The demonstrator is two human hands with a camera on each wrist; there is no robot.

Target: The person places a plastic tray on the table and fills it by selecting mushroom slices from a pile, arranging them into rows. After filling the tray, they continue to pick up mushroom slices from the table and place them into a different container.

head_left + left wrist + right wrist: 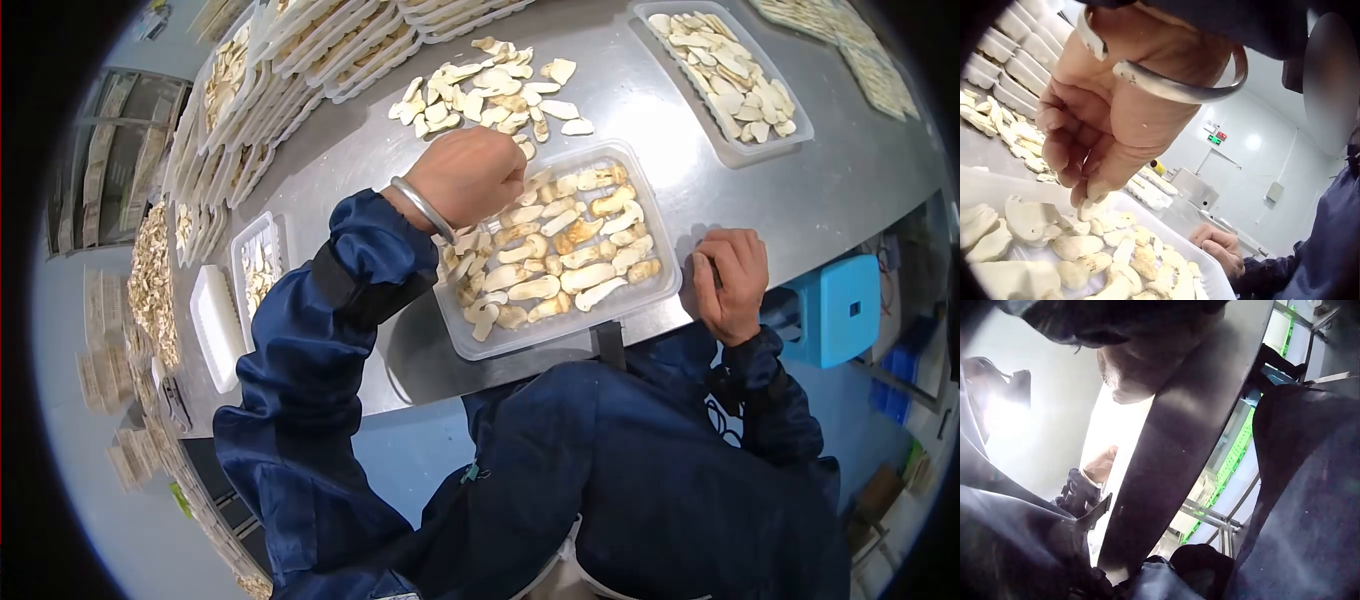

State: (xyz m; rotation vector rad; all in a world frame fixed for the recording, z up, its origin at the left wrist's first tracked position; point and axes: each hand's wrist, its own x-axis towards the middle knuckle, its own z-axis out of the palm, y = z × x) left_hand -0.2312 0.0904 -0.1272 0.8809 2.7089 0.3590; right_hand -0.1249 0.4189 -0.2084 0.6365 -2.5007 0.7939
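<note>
My left hand (465,178), with a silver bangle at its wrist, is over the far left part of a clear plastic tray (655,185). In the left wrist view its thumb and fingertips pinch a pale mushroom slice (1088,209) just above the others. Rows of mushroom slices (588,277), cream with brownish patches, cover the tray's bottom. Beyond the tray lies a loose pile of mushroom slices (480,90), partly behind the left hand. To the tray's right, my right hand (732,285) rests at the table's edge, fingers loosely bent and holding nothing.
Stacked trays of slices (230,130) rise at the back left of the steel table (640,110). A filled tray (745,145) stands at the back right. A white tray (215,325) is on the left. Below the right edge is a blue stool (848,310).
</note>
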